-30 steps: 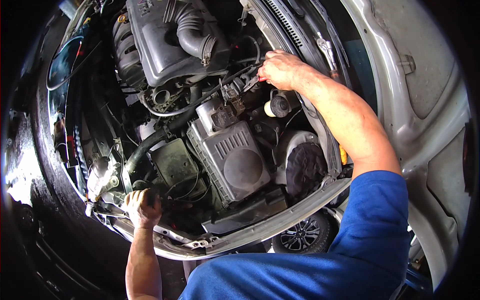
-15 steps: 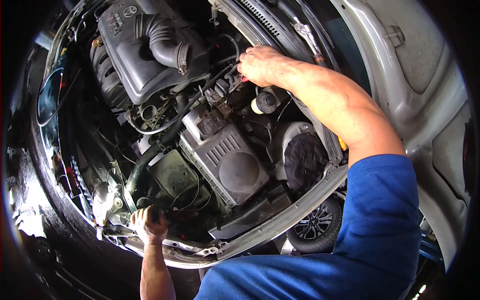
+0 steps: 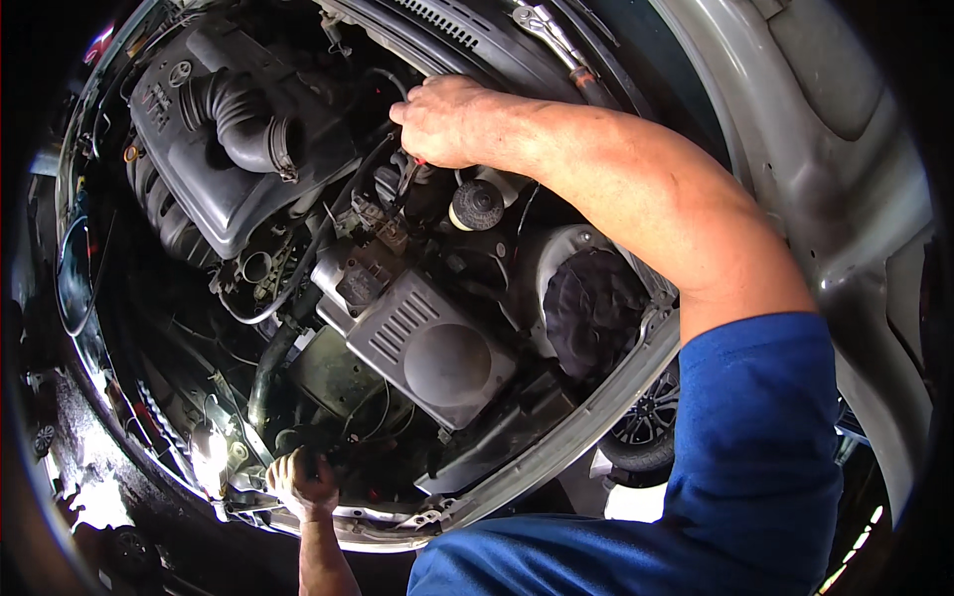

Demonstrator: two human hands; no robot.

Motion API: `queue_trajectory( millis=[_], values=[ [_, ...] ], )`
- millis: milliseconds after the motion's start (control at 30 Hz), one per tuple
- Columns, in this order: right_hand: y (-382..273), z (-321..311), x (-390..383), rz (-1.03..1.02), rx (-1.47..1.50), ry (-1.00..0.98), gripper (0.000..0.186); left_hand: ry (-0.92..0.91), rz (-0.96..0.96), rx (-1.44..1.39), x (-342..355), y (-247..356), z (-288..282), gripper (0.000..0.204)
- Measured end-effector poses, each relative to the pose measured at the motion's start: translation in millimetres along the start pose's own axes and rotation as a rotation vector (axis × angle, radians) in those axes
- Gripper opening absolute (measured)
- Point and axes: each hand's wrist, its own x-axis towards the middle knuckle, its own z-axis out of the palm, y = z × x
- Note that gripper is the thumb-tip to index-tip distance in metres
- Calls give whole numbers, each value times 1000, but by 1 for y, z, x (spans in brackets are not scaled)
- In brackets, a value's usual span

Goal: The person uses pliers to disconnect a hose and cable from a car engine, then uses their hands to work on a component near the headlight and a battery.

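Red-handled tool [image 3: 419,161] sits in the right hand [image 3: 444,121], grip closed; the left hand [image 3: 302,483] curls near the fender rim [image 3: 559,452], its grip's hold unclear.

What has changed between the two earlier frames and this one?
Mainly the viewpoint: the camera has shifted and turned, so the engine cover and air filter box now sit farther left and lower in the picture. Neither hand visibly took hold of anything or let go. Unchanged: the right hand on the red-handled tool, the left hand by the bay's rim, the ratchet lying in place.
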Motion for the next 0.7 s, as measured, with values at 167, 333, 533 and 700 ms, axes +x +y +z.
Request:
queue_trajectory(
  millis=[167, 333, 533, 700],
  values=[
    [-1, 3, 2, 24, 1, -82, 15, -69, -2, -3, -3, -2, 2, 25],
    [-2, 0, 2, 1, 15, -93, 17, -40, 34, -20, -6, -6, 5, 27],
    [-1, 1, 3, -5, -4, -118, 16, -47, 12, -40, -8, -9, 7, 27],
    [0, 5, 3, -17, -20, -83, 15, -87, -33, -5, -2, -1, -1, 28]
  ],
)
